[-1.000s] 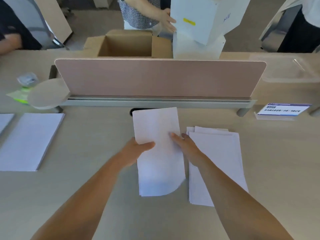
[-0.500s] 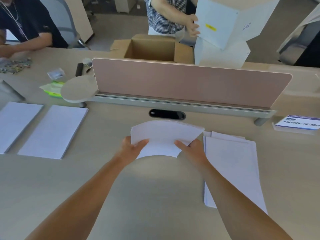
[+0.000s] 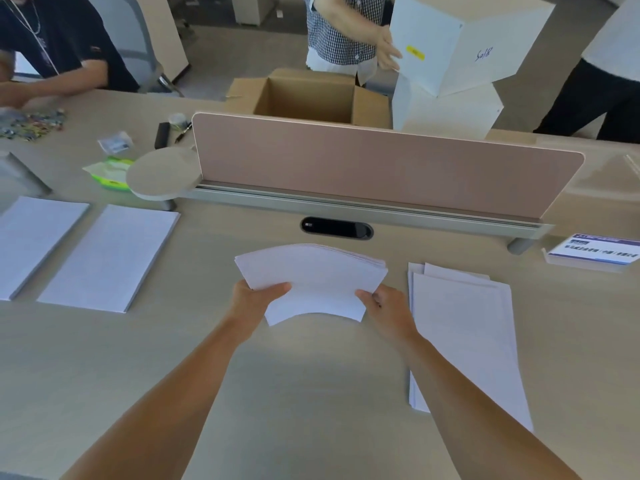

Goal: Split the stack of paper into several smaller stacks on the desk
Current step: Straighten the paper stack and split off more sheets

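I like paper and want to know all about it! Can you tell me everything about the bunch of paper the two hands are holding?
The held bunch of paper is a thin sheaf of plain white sheets, turned sideways and bowed upward in an arch above the desk. Its far edges fan out slightly, showing separate sheets. The left hand pinches its left end and the right hand its right end, thumbs on top. It hangs between two neat stacks and a looser stack.

We see a bundle of white sheets (image 3: 313,282) held clear of the desk (image 3: 284,393), bowed upward across its width, its far edges fanned. To the bundle's right a loose, uneven stack of paper (image 3: 460,327) lies flat on the desk. Well to the bundle's left lie two squared stacks, the nearer stack (image 3: 110,258) and the outer stack (image 3: 33,237).
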